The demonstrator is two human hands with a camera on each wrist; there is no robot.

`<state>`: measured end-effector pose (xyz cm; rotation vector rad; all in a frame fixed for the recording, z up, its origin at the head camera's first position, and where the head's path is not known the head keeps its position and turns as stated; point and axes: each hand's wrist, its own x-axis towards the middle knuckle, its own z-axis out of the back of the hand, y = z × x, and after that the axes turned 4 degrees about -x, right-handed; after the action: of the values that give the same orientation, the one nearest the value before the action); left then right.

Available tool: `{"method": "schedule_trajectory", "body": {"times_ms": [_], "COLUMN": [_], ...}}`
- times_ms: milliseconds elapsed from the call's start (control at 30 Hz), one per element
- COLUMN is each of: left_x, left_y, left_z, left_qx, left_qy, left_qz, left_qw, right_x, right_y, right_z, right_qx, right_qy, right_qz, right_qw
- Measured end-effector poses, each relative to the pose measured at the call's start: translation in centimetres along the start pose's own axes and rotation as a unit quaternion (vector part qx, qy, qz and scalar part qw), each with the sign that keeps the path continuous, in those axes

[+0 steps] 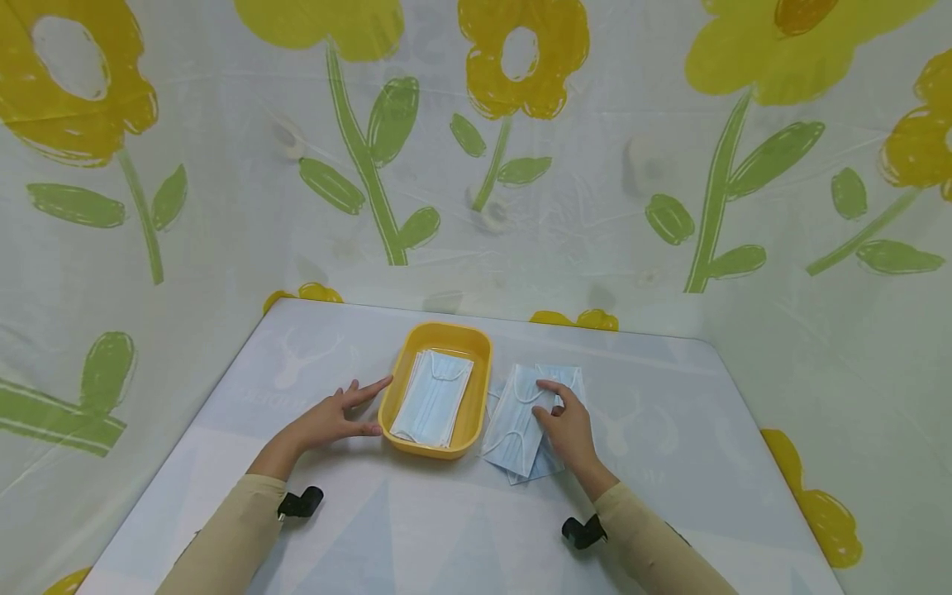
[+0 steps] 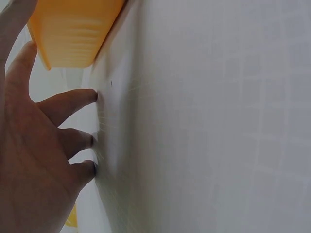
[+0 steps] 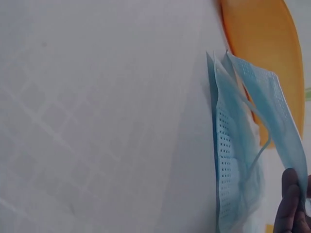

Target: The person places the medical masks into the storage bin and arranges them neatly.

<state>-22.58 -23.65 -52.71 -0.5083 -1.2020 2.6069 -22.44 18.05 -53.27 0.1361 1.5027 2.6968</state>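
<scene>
A yellow tray (image 1: 481,388) holds several light-blue disposable face masks (image 1: 435,397) in a stack. My left hand (image 1: 332,420) is at its left side, index finger and thumb touching the wall; in the left wrist view the other fingers rest spread on the table by the tray (image 2: 73,34). To the right of the tray, my right hand (image 1: 571,430) pinches the edge of a face mask (image 1: 513,417). That mask is tilted up off the others in the right wrist view, its ear loop hanging. More face masks (image 1: 546,467) lie beneath it on the table.
The white table (image 1: 357,529) has a pale printed pattern. Behind and beside it hangs a curtain (image 1: 580,207) with large yellow flowers. Small black cameras (image 1: 301,502) are strapped at both wrists.
</scene>
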Motion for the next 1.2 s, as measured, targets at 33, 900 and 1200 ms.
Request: {"method": "schedule_trajectory", "body": {"times_ms": [33, 900, 1200], "left_x": [0.0, 0.0, 0.0], "left_y": [0.0, -0.1, 0.0], "left_z": [0.0, 0.0, 0.0], "left_qx": [0.000, -0.002, -0.001], "left_qy": [0.000, 0.001, 0.001], "left_qz": [0.001, 0.005, 0.002], "left_qw": [1.0000, 1.0000, 1.0000], "right_x": [0.0, 0.3, 0.3], "right_y": [0.1, 1.5, 1.7], "right_z": [0.1, 1.2, 1.6], "right_qx": [0.001, 0.019, 0.025], "right_qy": [0.000, -0.025, -0.041], "right_qz": [0.001, 0.033, 0.048], "right_qw": [1.0000, 0.9990, 0.9976]}}
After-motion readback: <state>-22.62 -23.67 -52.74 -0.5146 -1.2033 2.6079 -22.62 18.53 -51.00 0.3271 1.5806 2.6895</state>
